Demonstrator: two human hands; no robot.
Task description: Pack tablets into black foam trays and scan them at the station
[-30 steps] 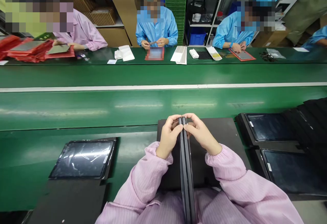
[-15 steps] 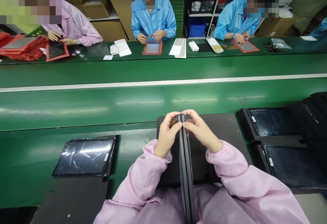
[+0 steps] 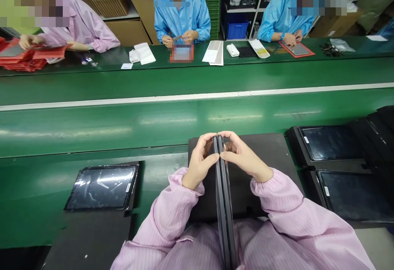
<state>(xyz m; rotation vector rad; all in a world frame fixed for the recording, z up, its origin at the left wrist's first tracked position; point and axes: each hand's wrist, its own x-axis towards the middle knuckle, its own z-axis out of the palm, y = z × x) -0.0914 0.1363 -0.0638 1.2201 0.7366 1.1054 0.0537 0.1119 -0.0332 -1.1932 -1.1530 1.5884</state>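
Two thin dark tablet-like slabs stand on edge side by side in front of my body, seen almost edge-on. My left hand grips the left slab near its far end, thumb on the near edge and fingers curled over the far corner. On the other side, my right hand holds the right slab the same way. Both thumbs nearly meet at the gap between the slabs. A clear film glints along the right slab. Beneath my hands lies a black flat board or foam block.
To the left, a film-covered tablet screen rests on a black tray. Two more screens, an upper one and a lower one, sit in black trays at right. Beyond the green bench, co-workers handle red-framed panels.
My thumbs have slid slightly down the slabs' edges, while the slabs stay upright together. The view has tilted a little. Across the bench, the pink-sleeved co-worker's hand has moved left over the red stack.
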